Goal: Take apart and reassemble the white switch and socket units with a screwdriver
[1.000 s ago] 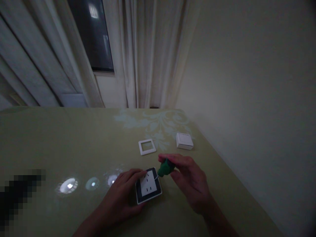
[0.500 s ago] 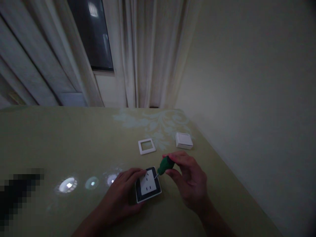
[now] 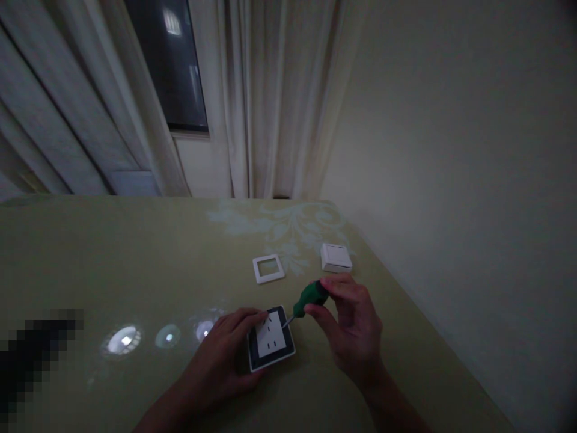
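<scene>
A wall socket with a white face and a dark border lies on the table. My left hand grips it from the left, fingers over its top edge and thumb along the lower side. Between the thumb and fingers of my right hand is a small screwdriver with a green handle. It slants down to the left, and its metal tip meets the right part of the socket's dark border. Whether a screw sits under the tip is too small to make out.
Behind the socket lies a white square frame with an open middle. A white switch box stands to its right, near the wall. The glossy table reflects lights. Curtains hang beyond it, and a blurred dark patch fills the lower left.
The screwdriver's handle has tipped lower and to the right, along with the fingers of my right hand. Its tip stays on the socket's border. My left hand and the socket have hardly moved.
</scene>
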Demonstrator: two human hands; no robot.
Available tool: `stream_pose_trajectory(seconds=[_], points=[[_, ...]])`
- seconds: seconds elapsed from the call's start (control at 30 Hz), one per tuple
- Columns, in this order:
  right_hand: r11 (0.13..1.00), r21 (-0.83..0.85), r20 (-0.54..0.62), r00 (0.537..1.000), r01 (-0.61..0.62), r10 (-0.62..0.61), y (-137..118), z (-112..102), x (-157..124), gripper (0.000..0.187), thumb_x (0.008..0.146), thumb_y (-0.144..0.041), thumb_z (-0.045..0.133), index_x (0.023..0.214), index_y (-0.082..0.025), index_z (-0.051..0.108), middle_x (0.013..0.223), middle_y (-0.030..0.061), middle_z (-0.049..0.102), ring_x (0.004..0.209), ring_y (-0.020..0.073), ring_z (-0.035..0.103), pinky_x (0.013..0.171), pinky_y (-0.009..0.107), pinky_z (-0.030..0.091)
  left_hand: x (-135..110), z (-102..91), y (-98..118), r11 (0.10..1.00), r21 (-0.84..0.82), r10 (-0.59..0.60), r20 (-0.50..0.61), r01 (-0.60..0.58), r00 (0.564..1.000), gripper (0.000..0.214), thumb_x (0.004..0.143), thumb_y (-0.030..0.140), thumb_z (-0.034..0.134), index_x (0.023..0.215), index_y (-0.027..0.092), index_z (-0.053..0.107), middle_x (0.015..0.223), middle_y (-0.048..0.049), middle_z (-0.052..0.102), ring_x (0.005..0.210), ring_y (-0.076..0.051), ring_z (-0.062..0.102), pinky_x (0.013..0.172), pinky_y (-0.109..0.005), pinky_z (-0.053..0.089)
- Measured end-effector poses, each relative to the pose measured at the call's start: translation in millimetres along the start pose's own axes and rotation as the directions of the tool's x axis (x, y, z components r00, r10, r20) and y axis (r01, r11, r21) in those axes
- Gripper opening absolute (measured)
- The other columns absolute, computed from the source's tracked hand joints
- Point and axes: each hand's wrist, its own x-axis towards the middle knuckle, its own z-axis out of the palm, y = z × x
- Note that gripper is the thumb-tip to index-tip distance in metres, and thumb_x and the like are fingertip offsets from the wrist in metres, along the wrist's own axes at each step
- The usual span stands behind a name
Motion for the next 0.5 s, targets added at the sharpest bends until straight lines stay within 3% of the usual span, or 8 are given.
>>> stream_pose_trajectory(seconds=[0.23,0.37,0.43,0.5], points=[[0.999,-0.041,-0.023,0.999,0.022,-0.023,1,-4,0,0.045,0.088,-0.021,0.093,0.125,-0.037,0.073,0.108,0.0021,0.072,0.094,0.0211,0.072,0.080,0.039,0.065,-1,0.3,-2,1.000,-0.021,-0.001,-0.003,0.001,1.000,0.085,0.074,0.020,0.081,0.152,0.040,0.052,0.151,-0.0069,0.066,0.132,-0.039,0.067,0.107,-0.056,0.059],[0.997,0.001,-0.103,0.992,-0.076,0.075,4,-2,5,0.031,0.098,-0.032,0.083,0.127,-0.034,0.073,0.109,0.0036,0.074,0.096,0.0201,0.073,0.083,0.037,0.065,-3,2.8,-5,1.000,-0.030,-0.005,-0.005,0.005,1.000,0.088,0.074,0.020,0.083,0.153,0.041,0.050,0.151,-0.0080,0.066,0.130,-0.040,0.068,0.105,-0.056,0.060],[0.985,0.058,-0.259,0.950,-0.163,0.173,12,-7,10,0.032,0.103,-0.040,0.075,0.133,-0.033,0.071,0.113,0.0051,0.074,0.100,0.0204,0.074,0.084,0.036,0.064,-6,6.1,-8,0.999,-0.036,-0.015,-0.016,0.014,1.000,0.097,0.074,0.020,0.083,0.160,0.042,0.043,0.155,-0.0091,0.064,0.133,-0.041,0.066,0.107,-0.058,0.060],[0.959,0.104,-0.435,0.855,-0.265,0.283,27,-18,16,0.039,0.104,-0.049,0.069,0.138,-0.030,0.068,0.117,0.0059,0.073,0.100,0.0201,0.074,0.079,0.033,0.063,-8,9.8,-12,0.999,-0.038,-0.026,-0.044,0.024,0.999,0.105,0.074,0.021,0.083,0.165,0.042,0.034,0.160,-0.0104,0.060,0.138,-0.042,0.064,0.110,-0.061,0.058]])
